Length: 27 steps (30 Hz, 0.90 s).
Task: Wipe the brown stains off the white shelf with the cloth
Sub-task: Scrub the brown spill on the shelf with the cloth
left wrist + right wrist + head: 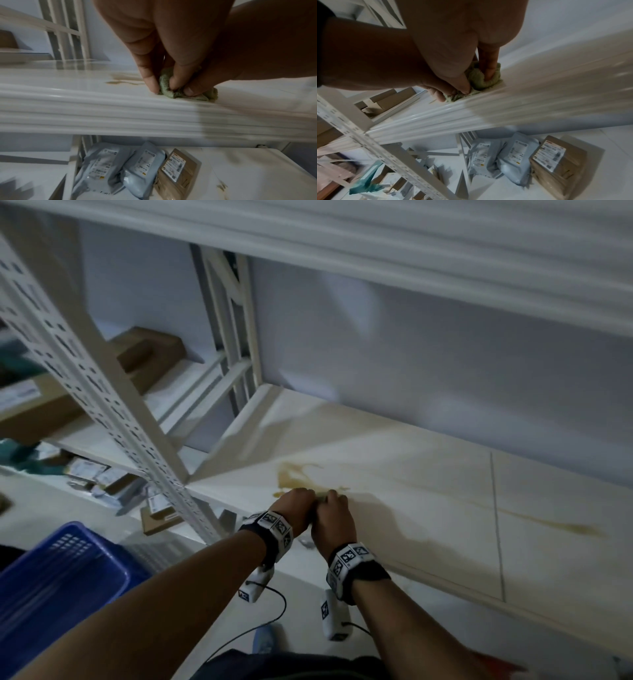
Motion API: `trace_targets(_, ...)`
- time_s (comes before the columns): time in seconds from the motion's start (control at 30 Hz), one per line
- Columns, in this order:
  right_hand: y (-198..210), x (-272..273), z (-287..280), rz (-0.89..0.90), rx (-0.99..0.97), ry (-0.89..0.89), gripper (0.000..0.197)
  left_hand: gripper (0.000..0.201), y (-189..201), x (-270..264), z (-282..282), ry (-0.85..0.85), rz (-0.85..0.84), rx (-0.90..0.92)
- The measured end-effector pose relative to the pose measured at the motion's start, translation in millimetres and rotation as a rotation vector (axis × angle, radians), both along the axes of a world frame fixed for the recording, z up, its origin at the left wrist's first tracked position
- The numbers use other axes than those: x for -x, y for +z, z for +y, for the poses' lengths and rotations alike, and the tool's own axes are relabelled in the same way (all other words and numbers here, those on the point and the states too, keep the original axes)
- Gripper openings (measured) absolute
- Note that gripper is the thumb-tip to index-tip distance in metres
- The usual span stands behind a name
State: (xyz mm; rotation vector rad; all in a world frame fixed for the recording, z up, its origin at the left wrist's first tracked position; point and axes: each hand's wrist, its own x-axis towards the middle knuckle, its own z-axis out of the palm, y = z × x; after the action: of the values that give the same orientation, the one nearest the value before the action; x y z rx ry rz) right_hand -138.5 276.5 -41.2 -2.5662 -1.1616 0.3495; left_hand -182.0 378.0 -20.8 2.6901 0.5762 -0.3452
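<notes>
Green terry cloth (171,89) bunched on white shelf (428,474), at front edge, just beside brown stain (294,474). Left hand (291,515) and right hand (334,522) side by side, both pinching cloth against shelf with curled fingers. Second brown streak (548,523) well apart from cloth. Grey mailer bags (120,170) on the level under the shelf.

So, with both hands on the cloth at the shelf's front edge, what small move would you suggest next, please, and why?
Probably push the cloth forward and slightly left: the nearest brown stain lies just beyond both hands, unwiped.
</notes>
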Motion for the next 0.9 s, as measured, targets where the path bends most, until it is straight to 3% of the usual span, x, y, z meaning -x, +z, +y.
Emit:
trace_targets(0.33, 4.9, 50.6, 85.2, 0.012, -0.003, 0.044, 0.026, 0.012, -7.1, 52.2, 88.4, 0.066, -0.025, -0.008)
trace_targets(0.57, -3.6, 47.4, 103.4, 0.000, -0.035, 0.015, 0.036, 0.013, -10.9, 44.1, 107.8, 0.059, -0.055, -0.012)
trace_targets(0.9, -3.6, 24.2, 120.7, 0.005, -0.059, -0.034, 0.027, 0.012, -18.6, 18.3, 124.1, 0.065, -0.053, 0.004)
